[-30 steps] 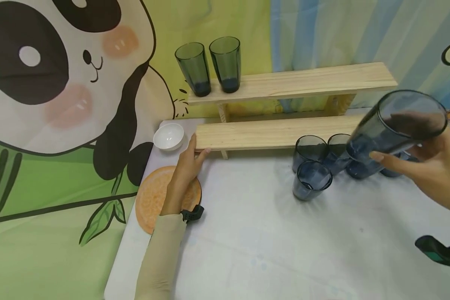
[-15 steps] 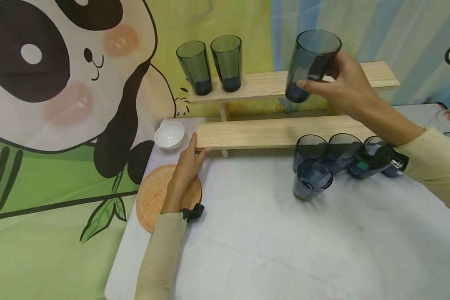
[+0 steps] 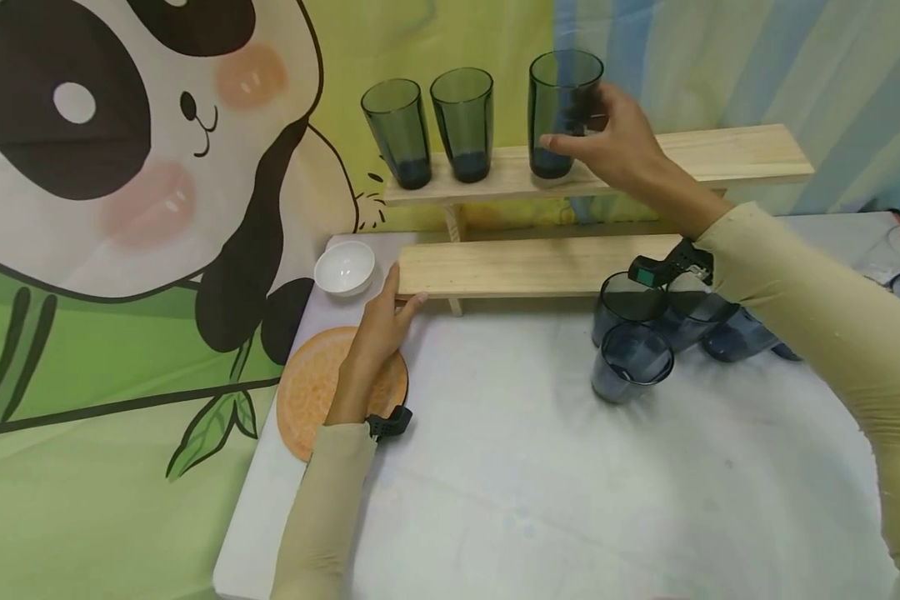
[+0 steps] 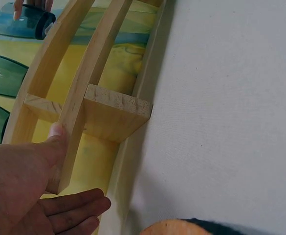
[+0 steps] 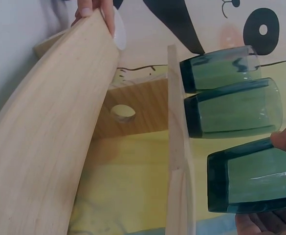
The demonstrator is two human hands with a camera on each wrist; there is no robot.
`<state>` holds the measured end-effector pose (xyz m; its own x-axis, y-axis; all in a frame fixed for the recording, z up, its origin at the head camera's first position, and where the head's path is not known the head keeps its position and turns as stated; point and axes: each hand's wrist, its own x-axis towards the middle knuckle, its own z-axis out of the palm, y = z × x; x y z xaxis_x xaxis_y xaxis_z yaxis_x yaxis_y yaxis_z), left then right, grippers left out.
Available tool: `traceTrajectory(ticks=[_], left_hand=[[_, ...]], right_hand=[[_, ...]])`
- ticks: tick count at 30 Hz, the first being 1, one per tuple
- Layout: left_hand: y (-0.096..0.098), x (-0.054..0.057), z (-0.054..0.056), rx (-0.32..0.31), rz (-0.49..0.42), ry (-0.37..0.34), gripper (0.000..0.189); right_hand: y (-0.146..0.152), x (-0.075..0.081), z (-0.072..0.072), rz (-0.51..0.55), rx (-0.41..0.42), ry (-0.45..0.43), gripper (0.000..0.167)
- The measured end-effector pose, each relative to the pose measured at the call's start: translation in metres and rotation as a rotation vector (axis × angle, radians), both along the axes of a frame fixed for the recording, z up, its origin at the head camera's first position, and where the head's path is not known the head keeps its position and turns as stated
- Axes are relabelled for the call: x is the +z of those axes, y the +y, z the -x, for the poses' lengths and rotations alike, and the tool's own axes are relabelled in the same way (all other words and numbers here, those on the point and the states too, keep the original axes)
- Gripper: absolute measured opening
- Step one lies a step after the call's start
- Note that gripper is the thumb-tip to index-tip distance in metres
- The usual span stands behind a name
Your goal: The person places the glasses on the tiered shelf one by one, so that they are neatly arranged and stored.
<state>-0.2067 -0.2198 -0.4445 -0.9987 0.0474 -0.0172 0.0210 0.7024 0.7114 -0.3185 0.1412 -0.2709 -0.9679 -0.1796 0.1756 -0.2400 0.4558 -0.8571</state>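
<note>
One glass, landing tilted, could be toppling: right hand gripping it above the shelf, left hand gripping the shelf.

A tall tinted glass, wide at the rim and dark at its thick base, is held upright just above the upper tier of a two-tier shelf. The shelf, built of pale, plain wood, is set lengthwise on a white tabletop, its lower tier touched at the left end.
</note>
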Motion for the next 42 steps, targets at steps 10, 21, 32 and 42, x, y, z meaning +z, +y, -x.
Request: traceTrajectory(ticks=[10,21,32,42], left_hand=[[0.0,-0.001,0.0,0.007,-0.002,-0.002,0.089],[0.0,-0.002,-0.001,0.006,0.017,-0.005,0.088],[0.003,0.0,-0.002,-0.008,0.003,-0.001,0.088],[0.002,0.0,-0.001,0.002,0.008,-0.012,0.088]], right_hand=[[-0.016,-0.006,0.016,0.022,-0.012,-0.037,0.073],[-0.026,-0.004,0.019,0.002,-0.011,-0.089,0.082],[-0.02,-0.005,0.016,-0.043,0.001,-0.092,0.086],[-0.022,-0.014,0.016,-0.038,0.014,-0.056,0.084]])
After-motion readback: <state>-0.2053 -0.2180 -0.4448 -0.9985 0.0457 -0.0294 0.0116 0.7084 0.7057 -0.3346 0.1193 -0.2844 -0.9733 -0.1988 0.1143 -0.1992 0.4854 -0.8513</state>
